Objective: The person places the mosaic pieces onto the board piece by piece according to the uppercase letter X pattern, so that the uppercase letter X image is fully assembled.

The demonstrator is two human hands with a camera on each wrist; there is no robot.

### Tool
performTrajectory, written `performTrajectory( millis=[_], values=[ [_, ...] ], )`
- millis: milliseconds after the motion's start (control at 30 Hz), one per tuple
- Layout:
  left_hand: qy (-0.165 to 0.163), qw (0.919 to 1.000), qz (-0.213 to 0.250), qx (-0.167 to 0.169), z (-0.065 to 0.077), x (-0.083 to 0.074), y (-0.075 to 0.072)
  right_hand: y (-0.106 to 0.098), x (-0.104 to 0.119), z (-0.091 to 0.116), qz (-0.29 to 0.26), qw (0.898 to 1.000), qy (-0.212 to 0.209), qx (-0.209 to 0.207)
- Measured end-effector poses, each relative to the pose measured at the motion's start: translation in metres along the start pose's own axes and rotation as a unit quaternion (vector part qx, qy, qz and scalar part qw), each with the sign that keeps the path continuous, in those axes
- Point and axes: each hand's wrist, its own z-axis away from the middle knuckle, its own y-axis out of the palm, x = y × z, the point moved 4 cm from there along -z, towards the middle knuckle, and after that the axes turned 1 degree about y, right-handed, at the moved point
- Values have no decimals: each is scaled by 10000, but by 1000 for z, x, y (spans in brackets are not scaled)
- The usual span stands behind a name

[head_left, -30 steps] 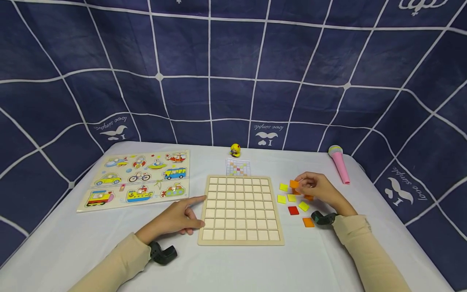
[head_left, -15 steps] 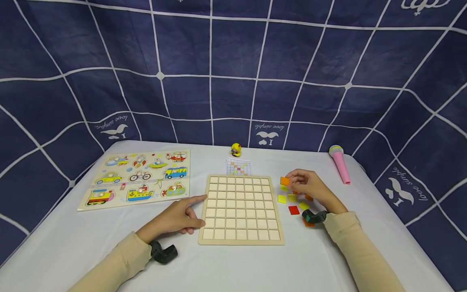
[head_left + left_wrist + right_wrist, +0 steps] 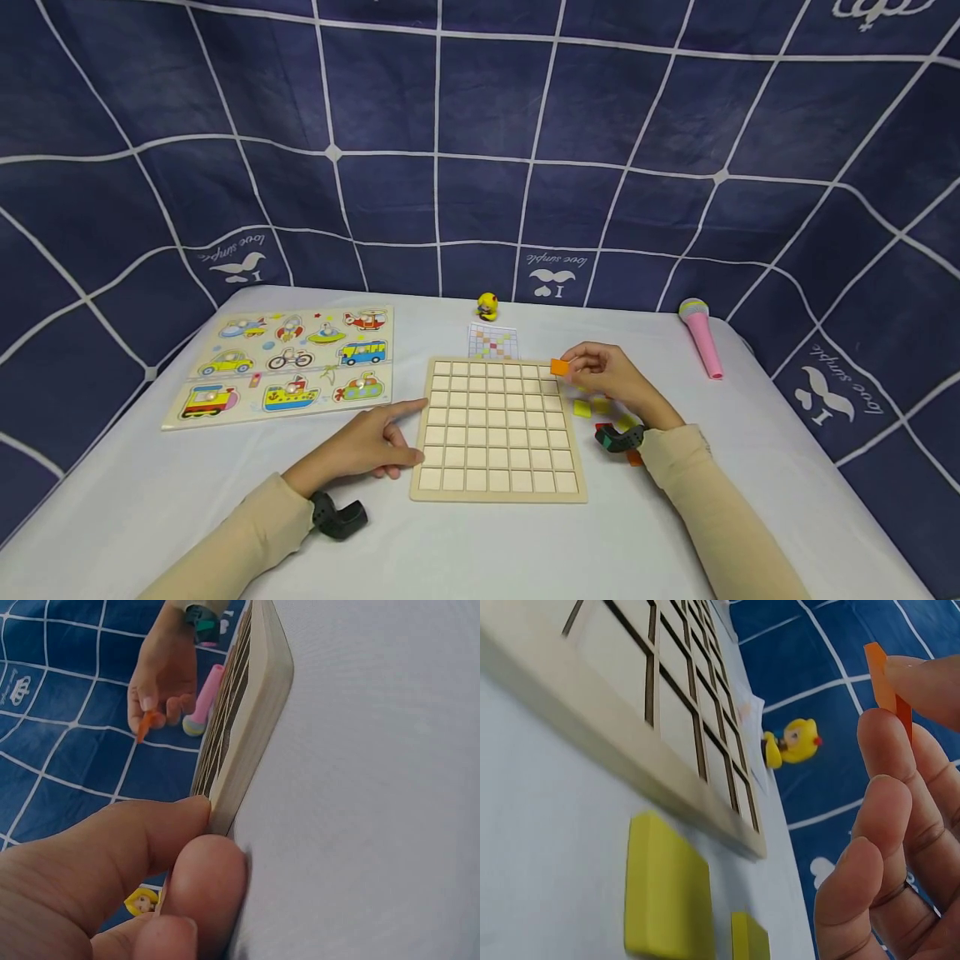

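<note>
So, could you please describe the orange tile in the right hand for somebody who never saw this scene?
On the white table, find the wooden grid board. In the head view, the right hand pinches an orange square tile at the board's far right corner. It alone is held up; the other tiles lie on the table.

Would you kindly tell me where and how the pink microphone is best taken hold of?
Probably grip the pink microphone around its handle, coming from above on the near side: it lies flat, the slim handle nearer, its wider head farther away.
</note>
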Motion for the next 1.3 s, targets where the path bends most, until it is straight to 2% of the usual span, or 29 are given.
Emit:
performTrajectory(
  millis=[567,1300],
  values=[
    [-31,10000,-2,15,0,1,0,31,5,-22,48,9998,48,168],
    [-45,10000,-42,5,-1,0,-1,63,15,-38,196,9989,-85,421]
  ],
)
